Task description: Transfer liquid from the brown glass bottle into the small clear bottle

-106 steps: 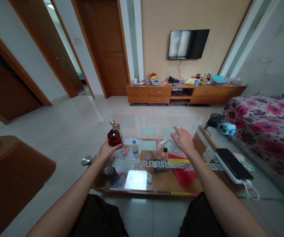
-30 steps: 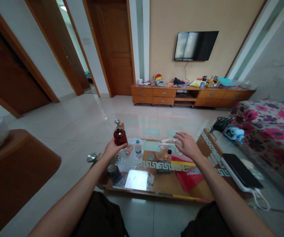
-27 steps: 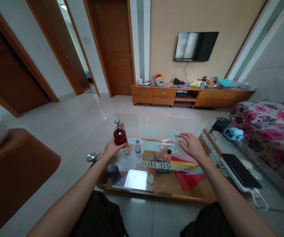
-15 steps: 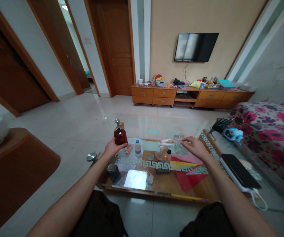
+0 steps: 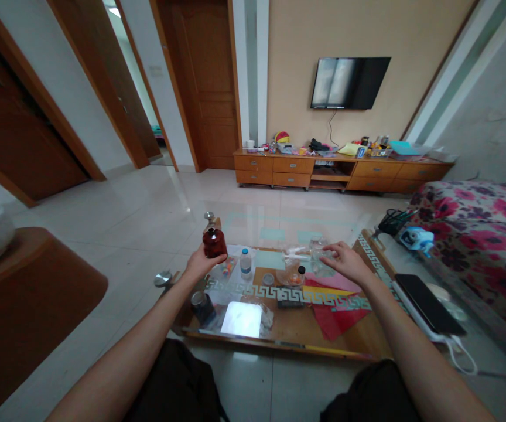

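Note:
My left hand (image 5: 200, 262) is closed round a brown glass bottle (image 5: 215, 244), holding it upright over the left side of the glass-topped table (image 5: 345, 328). At the right, my right hand (image 5: 343, 261) is open, thumb and fingers apart, beside a clear glass jar (image 5: 318, 249). Its fingertips overlap the jar in view; whether they touch it, I cannot tell. Between my hands stand a small clear bottle with a blue cap (image 5: 245, 265) and a bottle with a black cap (image 5: 300, 274) and orange contents.
A dark can-like container (image 5: 202, 309) and a bright white square (image 5: 241, 319) are at the table's near left. Red cloth or paper (image 5: 338, 322) shows at the right. A phone (image 5: 428, 302) with a white cable lies farther right, near a blue-and-white object (image 5: 416, 238).
My right thumb and fingers have spread a little apart near the glass jar. My left hand and the brown bottle stay in place.

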Motion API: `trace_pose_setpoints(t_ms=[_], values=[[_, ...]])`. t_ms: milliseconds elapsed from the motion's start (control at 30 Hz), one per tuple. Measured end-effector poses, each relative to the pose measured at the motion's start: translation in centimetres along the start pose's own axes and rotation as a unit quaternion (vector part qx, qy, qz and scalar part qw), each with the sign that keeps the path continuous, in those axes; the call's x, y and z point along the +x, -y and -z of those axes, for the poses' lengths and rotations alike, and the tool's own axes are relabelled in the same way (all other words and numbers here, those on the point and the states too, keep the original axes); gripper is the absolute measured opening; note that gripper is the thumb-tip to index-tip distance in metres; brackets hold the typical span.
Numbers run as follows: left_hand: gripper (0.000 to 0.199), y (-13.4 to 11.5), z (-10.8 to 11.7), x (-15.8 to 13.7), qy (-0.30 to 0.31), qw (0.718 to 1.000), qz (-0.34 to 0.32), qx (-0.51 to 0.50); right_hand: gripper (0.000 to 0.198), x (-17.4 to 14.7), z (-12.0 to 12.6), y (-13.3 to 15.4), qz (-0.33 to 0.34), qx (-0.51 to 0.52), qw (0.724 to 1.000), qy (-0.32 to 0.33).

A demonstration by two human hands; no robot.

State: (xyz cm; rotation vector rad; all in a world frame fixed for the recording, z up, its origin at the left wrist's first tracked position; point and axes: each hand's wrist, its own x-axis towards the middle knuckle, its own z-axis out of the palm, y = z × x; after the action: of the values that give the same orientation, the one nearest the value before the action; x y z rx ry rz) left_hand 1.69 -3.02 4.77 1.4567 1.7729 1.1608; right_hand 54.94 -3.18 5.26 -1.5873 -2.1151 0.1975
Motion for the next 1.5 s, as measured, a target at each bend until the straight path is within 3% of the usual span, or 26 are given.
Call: trace_pose_setpoints(t_ms=[433,567,733,867,1000,1333,1500], values=[[0.072,0.3,-0.1,0.1,-0.003,1.000,-0.010,0.007,0.049,0.0,0.1,0.0,-0.015,-0.007,1.000,0.000],[0.071,0.1,-0.1,0.0,0.000,1.000,-0.017,0.009,0.054,-0.5,0.1,-0.4,-0.046,0.083,0.995,0.012],[0.072,-0.4,-0.1,-0.3,0.000,1.000,-0.005,0.003,0.062,-1.3,0.4,-1.0,-0.077,0.237,0.964,0.091],[0.074,-0.8,-0.1,-0.4,-0.005,0.999,0.006,0.040,0.081,-1.7,0.4,-1.0,-0.099,0.288,0.943,0.135],[0.074,-1.0,0.1,-0.5,-0.008,0.998,0.001,0.055,0.085,-1.7,0.3,-0.7,-0.098,0.302,0.936,0.152],[0.078,-1.5,0.0,-0.7,-0.025,0.999,-0.022,0.006,0.079,-1.8,0.2,-1.3,-0.092,0.255,0.955,0.124],[0.076,-1.5,0.0,-0.6,-0.038,0.998,-0.044,-0.020,0.075,-1.6,1.5,-0.1,-0.077,0.254,0.963,0.050]])
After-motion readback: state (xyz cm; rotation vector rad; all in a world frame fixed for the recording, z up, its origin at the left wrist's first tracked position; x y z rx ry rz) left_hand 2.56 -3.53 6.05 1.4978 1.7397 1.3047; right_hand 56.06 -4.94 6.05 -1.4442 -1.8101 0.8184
